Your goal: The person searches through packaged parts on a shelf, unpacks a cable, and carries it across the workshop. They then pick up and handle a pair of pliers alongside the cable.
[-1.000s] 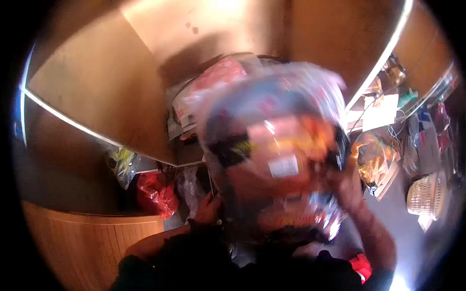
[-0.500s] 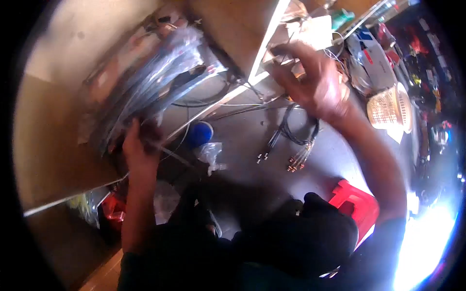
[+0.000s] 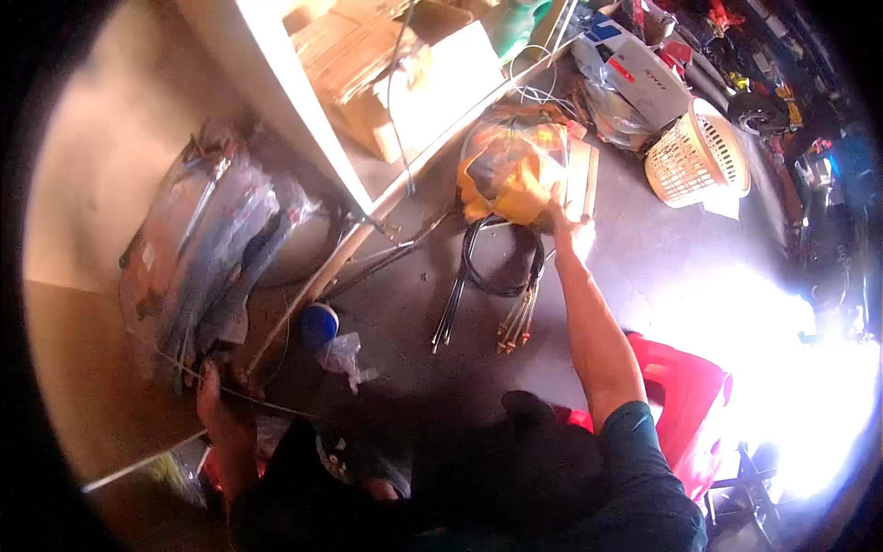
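My right hand (image 3: 572, 230) reaches forward, its fingers closed at the right edge of a clear plastic bag (image 3: 515, 175) with yellow-orange contents. Overexposure blurs those fingertips. Just below the bag, a coiled bundle of black cables (image 3: 497, 281) with metal ends lies on the floor. At the lower left, my left hand (image 3: 221, 396) is closed beside the bottom of a stack of long plastic-wrapped packages (image 3: 207, 248). A thin pale cord (image 3: 267, 402) runs through its fingers, which are partly in shadow.
A blue-topped round container (image 3: 319, 324) and a crumpled clear bag (image 3: 347, 362) lie mid-floor. Cardboard boxes (image 3: 368, 83) fill a shelf above. On the right stand a cream basket (image 3: 685, 161) and a red plastic stool (image 3: 685, 396). A wooden edge (image 3: 336, 258) crosses the floor.
My right hand, raised and open before, has come down onto the bag with yellow contents. The view has shifted to the right; my left hand stays by the wrapped packages.
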`<state>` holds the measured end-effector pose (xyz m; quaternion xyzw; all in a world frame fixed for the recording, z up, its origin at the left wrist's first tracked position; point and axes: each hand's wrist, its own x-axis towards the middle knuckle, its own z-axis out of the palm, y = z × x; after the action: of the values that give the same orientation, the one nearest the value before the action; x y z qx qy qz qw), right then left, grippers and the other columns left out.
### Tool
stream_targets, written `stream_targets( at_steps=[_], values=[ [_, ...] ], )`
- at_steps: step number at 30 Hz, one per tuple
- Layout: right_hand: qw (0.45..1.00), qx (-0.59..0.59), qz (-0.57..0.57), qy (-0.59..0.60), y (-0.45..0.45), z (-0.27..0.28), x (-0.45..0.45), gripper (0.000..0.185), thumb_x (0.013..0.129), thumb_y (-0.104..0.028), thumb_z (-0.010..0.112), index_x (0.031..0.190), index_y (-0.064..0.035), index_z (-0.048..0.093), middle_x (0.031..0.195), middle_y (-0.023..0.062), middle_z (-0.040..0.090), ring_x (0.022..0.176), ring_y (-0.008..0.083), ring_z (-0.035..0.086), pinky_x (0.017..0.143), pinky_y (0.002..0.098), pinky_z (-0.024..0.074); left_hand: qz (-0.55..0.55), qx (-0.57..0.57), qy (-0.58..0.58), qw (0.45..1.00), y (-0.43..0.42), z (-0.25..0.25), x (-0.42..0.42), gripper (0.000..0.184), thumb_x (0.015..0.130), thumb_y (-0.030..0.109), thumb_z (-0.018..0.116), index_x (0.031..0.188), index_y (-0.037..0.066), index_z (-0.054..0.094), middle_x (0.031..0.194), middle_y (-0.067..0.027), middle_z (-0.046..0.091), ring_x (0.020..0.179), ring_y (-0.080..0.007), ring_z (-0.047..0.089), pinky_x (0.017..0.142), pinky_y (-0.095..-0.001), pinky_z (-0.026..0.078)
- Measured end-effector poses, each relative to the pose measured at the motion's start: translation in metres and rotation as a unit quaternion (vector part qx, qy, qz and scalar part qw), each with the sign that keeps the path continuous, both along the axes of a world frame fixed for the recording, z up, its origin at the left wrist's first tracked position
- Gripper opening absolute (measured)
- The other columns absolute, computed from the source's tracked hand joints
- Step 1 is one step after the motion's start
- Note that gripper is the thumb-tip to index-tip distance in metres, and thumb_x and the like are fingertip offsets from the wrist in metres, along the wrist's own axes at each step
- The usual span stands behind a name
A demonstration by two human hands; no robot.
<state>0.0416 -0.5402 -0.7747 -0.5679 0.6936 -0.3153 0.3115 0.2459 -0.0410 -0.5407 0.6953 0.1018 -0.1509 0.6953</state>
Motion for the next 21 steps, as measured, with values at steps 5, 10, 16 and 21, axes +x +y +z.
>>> stream_targets(
  at_steps=[5, 10, 16, 21],
  values=[
    [0.974, 0.147, 0.148, -0.091, -0.039, 0.038, 0.023, 0.061, 0.069, -0.041, 0.082, 0.104, 0.0057, 0.067, 0.094, 0.0106, 0.068, 0.087, 0.0201, 0.064, 0.075, 0.0346, 0.0515, -0.070, -0.044, -0.013, 0.997, 0.008, -0.023, 0.007, 0.031, 0.094, 0.039, 0.056, 0.099, 0.008, 0.057, 0.075, -0.0034, 0.051, 0.066, -0.0177, 0.052, 0.059, -0.0351, 0.047],
    [0.930, 0.252, 0.206, -0.172, -0.052, 0.021, 0.038, 0.048, 0.073, -0.030, 0.078, 0.107, 0.0011, 0.066, 0.098, 0.0087, 0.066, 0.087, 0.0203, 0.063, 0.076, 0.0344, 0.0514, -0.113, -0.016, 0.045, 0.993, 0.005, -0.031, 0.003, 0.031, 0.092, 0.037, 0.058, 0.100, 0.008, 0.058, 0.083, -0.0052, 0.058, 0.068, -0.0185, 0.056, 0.058, -0.0357, 0.048],
    [0.959, 0.125, 0.181, -0.179, -0.029, -0.003, 0.063, 0.037, 0.080, -0.014, 0.071, 0.113, 0.0002, 0.062, 0.099, 0.0079, 0.065, 0.087, 0.0208, 0.063, 0.075, 0.0326, 0.0523, -0.118, 0.019, 0.077, 0.990, 0.003, -0.052, 0.013, 0.028, 0.092, 0.035, 0.059, 0.097, 0.007, 0.059, 0.084, -0.0048, 0.060, 0.073, -0.0177, 0.060, 0.064, -0.0335, 0.051],
    [0.951, 0.133, 0.106, -0.259, 0.037, 0.051, 0.021, 0.030, 0.085, -0.007, 0.065, 0.114, -0.0007, 0.062, 0.102, 0.0069, 0.065, 0.087, 0.0179, 0.062, 0.073, 0.0308, 0.0518, -0.170, 0.044, 0.135, 0.975, -0.009, -0.050, 0.004, 0.025, 0.096, 0.029, 0.055, 0.105, 0.006, 0.061, 0.085, -0.0041, 0.061, 0.075, -0.0157, 0.060, 0.065, -0.0310, 0.051]
  ],
)
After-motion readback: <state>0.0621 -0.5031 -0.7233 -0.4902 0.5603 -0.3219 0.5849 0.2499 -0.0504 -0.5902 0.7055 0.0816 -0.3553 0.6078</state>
